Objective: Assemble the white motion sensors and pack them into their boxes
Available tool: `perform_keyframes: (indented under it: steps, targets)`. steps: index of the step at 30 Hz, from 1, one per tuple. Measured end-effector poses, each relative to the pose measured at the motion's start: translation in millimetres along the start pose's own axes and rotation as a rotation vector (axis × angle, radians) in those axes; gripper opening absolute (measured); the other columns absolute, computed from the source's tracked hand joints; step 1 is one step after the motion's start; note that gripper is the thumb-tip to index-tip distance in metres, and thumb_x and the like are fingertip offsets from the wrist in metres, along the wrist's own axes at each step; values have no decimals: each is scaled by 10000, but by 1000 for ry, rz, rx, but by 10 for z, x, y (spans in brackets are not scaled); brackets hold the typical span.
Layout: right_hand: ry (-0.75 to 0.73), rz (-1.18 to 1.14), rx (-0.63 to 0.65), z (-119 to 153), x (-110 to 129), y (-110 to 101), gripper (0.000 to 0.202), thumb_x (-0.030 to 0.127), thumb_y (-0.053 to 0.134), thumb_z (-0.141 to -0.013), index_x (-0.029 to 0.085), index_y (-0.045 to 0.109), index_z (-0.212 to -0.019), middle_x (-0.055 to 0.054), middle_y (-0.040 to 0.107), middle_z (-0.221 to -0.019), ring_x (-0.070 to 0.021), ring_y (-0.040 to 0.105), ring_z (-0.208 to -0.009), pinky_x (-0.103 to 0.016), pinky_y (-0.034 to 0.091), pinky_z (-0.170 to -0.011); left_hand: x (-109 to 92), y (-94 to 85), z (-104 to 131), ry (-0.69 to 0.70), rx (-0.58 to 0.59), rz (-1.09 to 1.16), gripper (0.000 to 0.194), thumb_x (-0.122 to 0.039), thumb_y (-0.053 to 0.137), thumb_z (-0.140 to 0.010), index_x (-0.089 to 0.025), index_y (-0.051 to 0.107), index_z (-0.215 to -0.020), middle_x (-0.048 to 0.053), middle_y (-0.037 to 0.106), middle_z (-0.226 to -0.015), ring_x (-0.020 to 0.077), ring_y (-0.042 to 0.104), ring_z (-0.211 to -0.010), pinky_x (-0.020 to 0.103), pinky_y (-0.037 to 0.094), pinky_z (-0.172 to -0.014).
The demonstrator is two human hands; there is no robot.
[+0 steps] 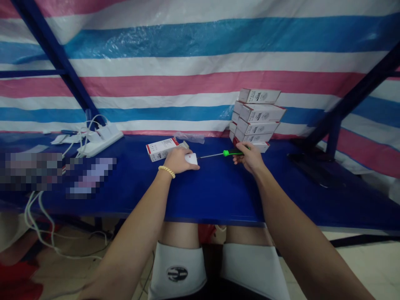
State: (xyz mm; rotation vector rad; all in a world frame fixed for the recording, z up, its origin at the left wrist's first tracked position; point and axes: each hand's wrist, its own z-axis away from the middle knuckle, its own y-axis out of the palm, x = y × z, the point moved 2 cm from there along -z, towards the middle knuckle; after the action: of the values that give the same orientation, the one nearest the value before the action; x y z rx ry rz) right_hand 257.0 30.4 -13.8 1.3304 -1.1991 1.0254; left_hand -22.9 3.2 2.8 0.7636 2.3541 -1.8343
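My left hand [178, 160] is wrapped round a small white plastic device [191, 158] on the blue table, its end facing right. A screwdriver [229, 153] with a green and black handle lies in my right hand [249, 156], fingers closed on the handle. Its thin metal shaft points left, and the tip meets or nearly meets the end of the white device; whether it touches I cannot tell. Just behind my left hand lies a white and red printed box [161, 148]. Behind my right hand rises a stack of similar boxes [259, 116].
A clear plastic bag [189, 137] lies near the table's back edge. On the left sits a white power strip [104, 139] with plugs and tangled white cables. A dark flat object [315, 168] rests at the right. Striped sheeting [175, 62] hangs behind the blue table [212, 196].
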Motion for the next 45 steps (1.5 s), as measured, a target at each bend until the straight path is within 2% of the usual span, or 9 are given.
perform_keyframes:
  steps: [5,9,11,13,16,25,36,41,45]
  targets:
    - [-48,-253,93,30,79,-12,312,155,706,-634,234,513,-867,17,688,-738,-151,694,-691,-294,595,-637,-11,2,4,-3,-12,0,683,-626,775,-570,-214,691,-1108,98,678,-1148,301,599,-1088,449,454,-984]
    - [-39,-346,187,72,131,4,360,92,629,-611,245,520,-918,11,717,-884,-172,698,-914,-351,595,-787,-27,5,8,-11,-14,-15,672,-618,776,-577,-218,692,-1110,95,681,-1143,299,600,-1088,438,454,-980]
    - [16,-321,176,71,125,12,337,161,643,-644,254,497,-934,0,716,-864,-208,712,-865,-395,610,-720,-32,6,9,-11,-13,-16,671,-615,777,-578,-216,692,-1110,92,682,-1141,296,602,-1087,431,457,-976]
    - [92,-222,110,55,94,15,292,304,660,-710,253,477,-932,-16,702,-770,-227,709,-688,-396,606,-562,-37,4,9,-10,-18,-10,684,-616,779,-573,-210,689,-1116,94,680,-1144,296,601,-1088,432,458,-976]
    - [133,-77,0,22,51,12,310,415,676,-746,239,467,-892,8,628,-595,-185,628,-464,-343,564,-422,-51,-4,10,-10,-14,-4,693,-616,781,-568,-203,690,-1118,101,679,-1140,302,599,-1088,442,458,-978]
    - [60,-210,6,-23,71,-57,316,151,650,-648,229,437,-867,30,606,-640,-187,695,-603,-379,638,-628,-96,-22,18,12,0,17,652,-596,772,-594,-200,689,-1105,91,680,-1147,295,597,-1091,445,461,-974]
    - [85,-247,-49,-33,69,-89,300,101,586,-599,225,456,-839,39,592,-607,-191,674,-579,-355,609,-533,-138,-15,10,96,133,-149,628,-653,737,-616,-231,715,-1080,88,706,-1062,322,614,-1053,413,478,-896]
    - [80,-255,-73,-50,52,-80,312,107,593,-568,217,454,-824,47,572,-597,-192,660,-549,-367,599,-508,-222,-31,13,163,50,-115,713,-614,753,-649,-175,655,-1203,103,673,-1191,311,590,-1127,419,447,-967]
    - [62,-230,-59,-40,53,-44,306,108,587,-582,219,444,-829,43,561,-599,-197,662,-554,-371,600,-514,-326,7,10,239,-19,-116,459,-564,641,-807,-171,717,-1032,87,712,-1062,266,630,-1015,415,442,-929]
